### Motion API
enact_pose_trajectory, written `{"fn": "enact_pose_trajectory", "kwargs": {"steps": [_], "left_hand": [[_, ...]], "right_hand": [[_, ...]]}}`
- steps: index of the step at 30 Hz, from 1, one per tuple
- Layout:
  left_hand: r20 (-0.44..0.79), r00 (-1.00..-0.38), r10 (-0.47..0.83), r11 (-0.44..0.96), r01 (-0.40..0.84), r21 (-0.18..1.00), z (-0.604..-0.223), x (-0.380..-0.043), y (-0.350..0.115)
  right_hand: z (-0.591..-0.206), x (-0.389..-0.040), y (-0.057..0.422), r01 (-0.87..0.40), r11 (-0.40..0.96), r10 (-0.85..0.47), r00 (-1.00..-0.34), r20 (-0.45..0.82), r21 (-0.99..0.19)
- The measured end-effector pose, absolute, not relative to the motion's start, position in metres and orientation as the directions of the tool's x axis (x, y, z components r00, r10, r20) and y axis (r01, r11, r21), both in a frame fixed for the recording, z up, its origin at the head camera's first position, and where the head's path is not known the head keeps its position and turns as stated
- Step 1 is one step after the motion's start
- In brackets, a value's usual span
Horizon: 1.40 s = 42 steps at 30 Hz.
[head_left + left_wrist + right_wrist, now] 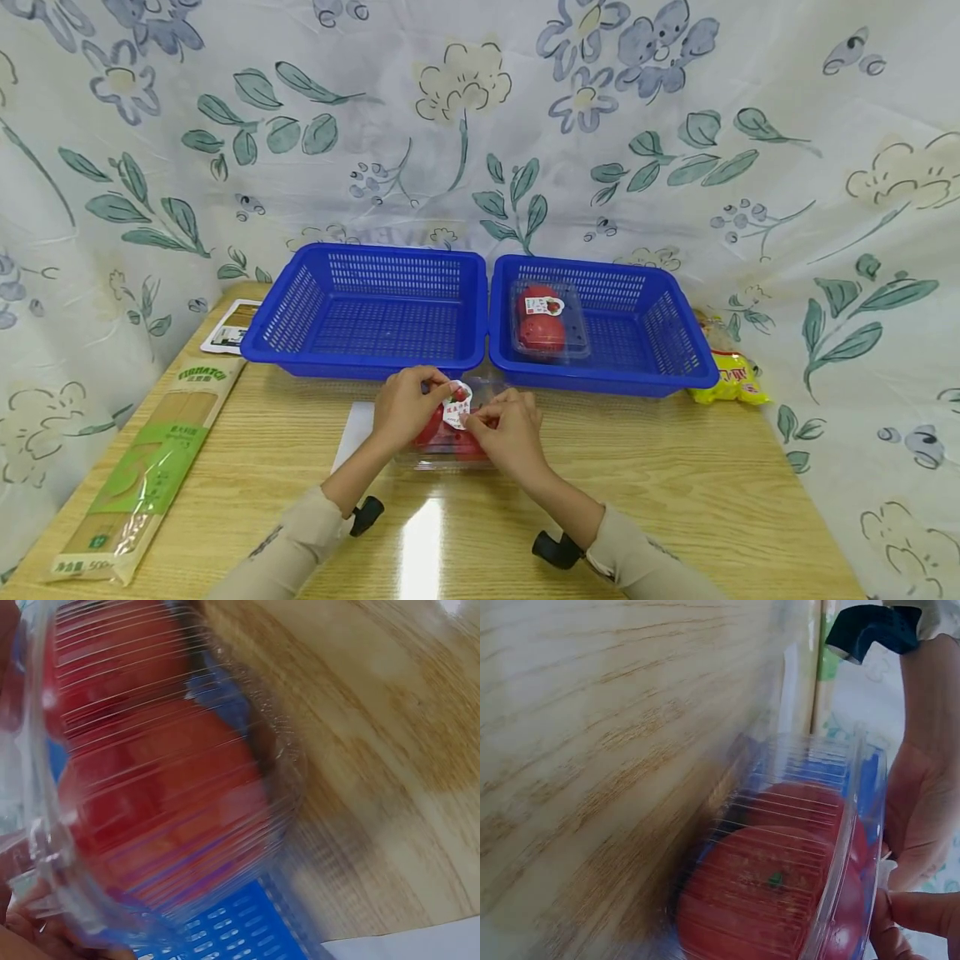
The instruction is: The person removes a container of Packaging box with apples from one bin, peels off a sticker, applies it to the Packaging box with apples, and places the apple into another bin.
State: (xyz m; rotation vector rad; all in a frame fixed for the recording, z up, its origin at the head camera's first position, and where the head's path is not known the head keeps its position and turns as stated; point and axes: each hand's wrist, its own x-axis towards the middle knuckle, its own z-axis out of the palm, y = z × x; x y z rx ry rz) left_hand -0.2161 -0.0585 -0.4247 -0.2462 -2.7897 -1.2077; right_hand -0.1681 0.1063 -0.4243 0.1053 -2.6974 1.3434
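Observation:
A clear plastic box (840,862) of red tomatoes (165,802) stands on the table in front of me. Over its top is a white sticker label (456,406) with a tomato picture and red print. My left hand (408,406) pinches the label by its upper left edge. From the other side my right hand (513,433) pinches its lower right edge between thumb and finger. Whether the label's middle touches the lid is unclear. In the right wrist view, fingertips of both hands meet at a white bit of label beside the lid.
Two blue baskets (367,367) stand behind the box; the right one holds another labelled tomato box (551,321). A noodle pack (150,467) and a white-edged packet (231,327) lie left. A yellow bag (731,379) sits right. White paper (354,433) lies partly under the box.

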Motion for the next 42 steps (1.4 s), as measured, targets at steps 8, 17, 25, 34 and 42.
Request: {"fn": "enact_pose_trajectory", "kwargs": {"steps": [8,17,25,34,42], "left_hand": [[0.183,-0.978,0.095,0.729,0.194,0.656,-0.429,-0.214,-0.055],[0.354,-0.922,0.157,0.779,0.336,0.529,-0.437,-0.21,-0.052],[0.408,-0.893,0.192,0.755,0.4,0.52,-0.44,-0.212,-0.055],[0.315,-0.874,0.371,0.665,0.487,0.566,-0.439,-0.21,-0.078],[0.169,-0.843,0.51,0.715,0.525,0.461,-0.436,-0.208,-0.09]], "right_hand": [[-0.422,-0.172,0.104,-0.115,0.683,-0.015,-0.989,0.144,-0.721],[-0.414,-0.177,0.101,-0.129,0.786,-0.042,-0.987,0.156,-0.604],[-0.419,-0.174,0.106,-0.214,0.83,-0.098,-0.965,0.243,-0.516],[-0.434,-0.177,0.12,-0.443,0.763,-0.285,-0.884,0.371,-0.471],[-0.429,-0.183,0.126,-0.438,0.804,-0.386,-0.899,0.208,-0.402]]}}
